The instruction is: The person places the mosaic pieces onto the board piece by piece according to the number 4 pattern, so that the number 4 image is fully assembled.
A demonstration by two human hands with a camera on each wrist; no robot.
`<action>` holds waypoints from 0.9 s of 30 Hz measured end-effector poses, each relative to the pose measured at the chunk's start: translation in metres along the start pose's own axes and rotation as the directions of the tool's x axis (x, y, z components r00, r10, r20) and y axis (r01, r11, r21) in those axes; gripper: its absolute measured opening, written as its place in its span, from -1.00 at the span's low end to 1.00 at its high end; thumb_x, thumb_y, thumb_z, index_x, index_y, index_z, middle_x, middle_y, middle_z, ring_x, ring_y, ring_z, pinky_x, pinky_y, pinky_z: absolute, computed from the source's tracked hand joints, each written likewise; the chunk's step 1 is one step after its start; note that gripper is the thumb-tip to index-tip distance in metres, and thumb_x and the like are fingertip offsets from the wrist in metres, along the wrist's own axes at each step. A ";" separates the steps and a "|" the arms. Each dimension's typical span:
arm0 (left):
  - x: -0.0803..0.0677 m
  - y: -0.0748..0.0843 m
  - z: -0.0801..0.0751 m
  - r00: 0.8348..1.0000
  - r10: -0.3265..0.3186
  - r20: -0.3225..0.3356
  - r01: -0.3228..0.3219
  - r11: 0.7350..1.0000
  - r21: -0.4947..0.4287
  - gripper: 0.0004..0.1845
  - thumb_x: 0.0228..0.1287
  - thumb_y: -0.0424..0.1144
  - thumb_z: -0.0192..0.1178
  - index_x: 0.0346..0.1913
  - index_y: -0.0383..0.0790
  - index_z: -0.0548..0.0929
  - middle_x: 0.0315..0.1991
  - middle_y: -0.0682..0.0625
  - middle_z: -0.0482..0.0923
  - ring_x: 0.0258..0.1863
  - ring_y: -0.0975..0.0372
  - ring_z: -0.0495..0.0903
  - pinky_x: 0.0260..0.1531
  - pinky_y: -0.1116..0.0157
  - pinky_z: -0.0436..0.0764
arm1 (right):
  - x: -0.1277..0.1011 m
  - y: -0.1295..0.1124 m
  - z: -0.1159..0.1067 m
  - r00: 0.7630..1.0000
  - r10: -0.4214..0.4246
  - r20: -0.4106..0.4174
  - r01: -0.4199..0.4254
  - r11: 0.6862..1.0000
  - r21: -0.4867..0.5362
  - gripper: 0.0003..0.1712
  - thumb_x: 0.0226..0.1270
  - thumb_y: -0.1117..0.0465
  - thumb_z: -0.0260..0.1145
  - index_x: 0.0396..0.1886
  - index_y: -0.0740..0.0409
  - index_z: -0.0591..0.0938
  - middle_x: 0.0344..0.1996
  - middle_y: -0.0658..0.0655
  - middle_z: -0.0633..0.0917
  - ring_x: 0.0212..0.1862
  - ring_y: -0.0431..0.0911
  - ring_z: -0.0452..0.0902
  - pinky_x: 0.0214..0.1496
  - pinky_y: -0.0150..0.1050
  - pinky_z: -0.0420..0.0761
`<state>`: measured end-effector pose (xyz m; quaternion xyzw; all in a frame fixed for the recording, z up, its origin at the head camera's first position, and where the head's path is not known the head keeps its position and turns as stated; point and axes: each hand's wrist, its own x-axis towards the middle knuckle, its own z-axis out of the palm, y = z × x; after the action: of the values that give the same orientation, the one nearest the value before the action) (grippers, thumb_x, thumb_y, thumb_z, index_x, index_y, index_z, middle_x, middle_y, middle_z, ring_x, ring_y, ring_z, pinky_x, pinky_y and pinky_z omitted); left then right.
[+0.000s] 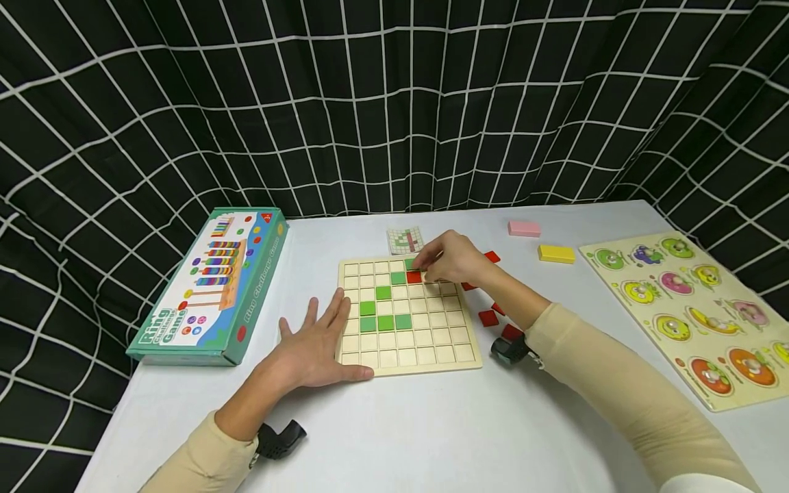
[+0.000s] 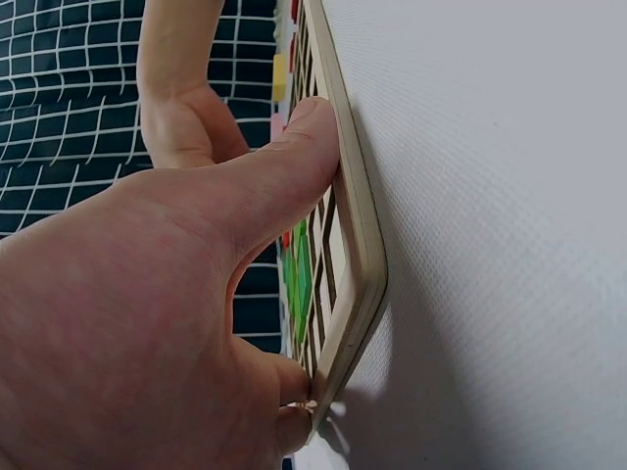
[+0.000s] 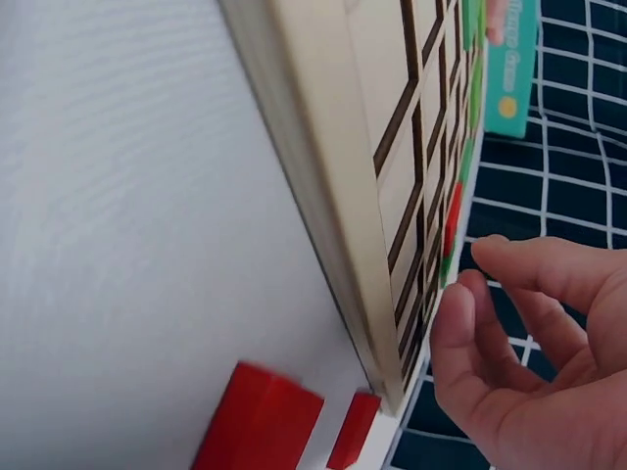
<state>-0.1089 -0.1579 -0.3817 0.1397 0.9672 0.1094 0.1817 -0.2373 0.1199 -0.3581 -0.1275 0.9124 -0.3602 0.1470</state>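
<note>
A pale wooden grid board (image 1: pixel 431 356) lies on the table, with several green tiles (image 1: pixel 383 293) and one red tile (image 1: pixel 414 277) in its cells. My left hand (image 1: pixel 314 349) rests at the board's near left corner, fingers extended along the left side. Its thumb (image 2: pixel 309 132) lies over the front rim in the left wrist view. My right hand (image 1: pixel 453 257) is over the far part of the board, fingertips right by the red tile and a green tile. In the right wrist view its fingers (image 3: pixel 456 318) are bent, with a gap before the thumb and no tile showing between them.
Loose red tiles (image 1: pixel 489 318) lie right of the board, partly under the right forearm. A small pattern card (image 1: pixel 405 239) lies behind it. Pink (image 1: pixel 524 229) and yellow (image 1: pixel 556 254) blocks stand at the back right. A game box (image 1: pixel 212 294) is left, a fruit puzzle board (image 1: pixel 696 308) right.
</note>
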 end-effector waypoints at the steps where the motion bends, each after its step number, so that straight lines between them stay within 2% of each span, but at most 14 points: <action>1: 0.000 0.000 0.000 1.000 0.001 -0.001 -0.001 1.000 0.001 0.38 0.07 0.54 0.31 0.71 -0.18 -0.12 0.74 0.00 -0.37 0.66 -0.30 -0.20 0.25 -0.66 -0.03 | -0.001 0.001 -0.001 1.000 -0.002 -0.002 0.002 1.000 0.006 -0.70 0.07 0.44 0.44 -0.17 0.16 0.86 -0.30 0.10 0.80 -0.18 -0.05 0.56 -0.30 -0.30 0.50; 9: -0.001 0.000 -0.001 1.000 -0.001 0.002 0.001 1.000 -0.009 0.38 0.07 0.53 0.33 0.71 -0.18 -0.12 0.74 -0.01 -0.38 0.67 -0.29 -0.21 0.26 -0.66 -0.05 | -0.009 0.010 -0.013 1.000 -0.012 -0.010 0.013 0.998 0.055 -0.72 0.19 0.42 0.39 -0.11 0.20 0.84 -0.20 0.18 0.79 -0.18 -0.02 0.58 -0.24 -0.28 0.57; 15: -0.002 0.001 -0.001 1.000 -0.002 0.005 0.002 1.000 -0.014 0.38 0.07 0.52 0.33 0.71 -0.17 -0.12 0.74 -0.01 -0.37 0.67 -0.29 -0.22 0.26 -0.66 -0.06 | -0.015 0.018 -0.025 0.999 -0.030 -0.030 0.032 0.997 0.067 -0.74 0.27 0.37 0.40 -0.05 0.22 0.82 -0.12 0.24 0.79 -0.11 0.02 0.61 -0.16 -0.24 0.64; 21: -0.001 0.001 -0.001 1.000 0.005 -0.006 -0.005 1.000 -0.014 0.38 0.07 0.53 0.33 0.71 -0.18 -0.11 0.74 -0.02 -0.37 0.66 -0.30 -0.21 0.24 -0.67 -0.06 | -0.022 0.028 -0.037 0.996 -0.068 -0.056 0.072 0.995 0.066 -0.72 0.29 0.35 0.46 -0.01 0.26 0.81 -0.05 0.30 0.79 -0.07 0.07 0.62 -0.12 -0.27 0.61; 27: -0.001 0.001 0.000 1.000 0.004 -0.005 -0.004 1.000 -0.018 0.38 0.07 0.53 0.32 0.71 -0.18 -0.12 0.74 -0.01 -0.37 0.67 -0.30 -0.22 0.24 -0.67 -0.07 | -0.026 0.042 -0.051 0.996 -0.054 -0.071 0.060 0.995 0.083 -0.68 0.30 0.35 0.46 0.05 0.26 0.79 0.02 0.27 0.77 0.00 0.10 0.61 -0.07 -0.30 0.59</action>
<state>-0.1082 -0.1573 -0.3808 0.1395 0.9664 0.1189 0.1804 -0.2365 0.1900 -0.3470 -0.1348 0.8966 -0.4070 0.1104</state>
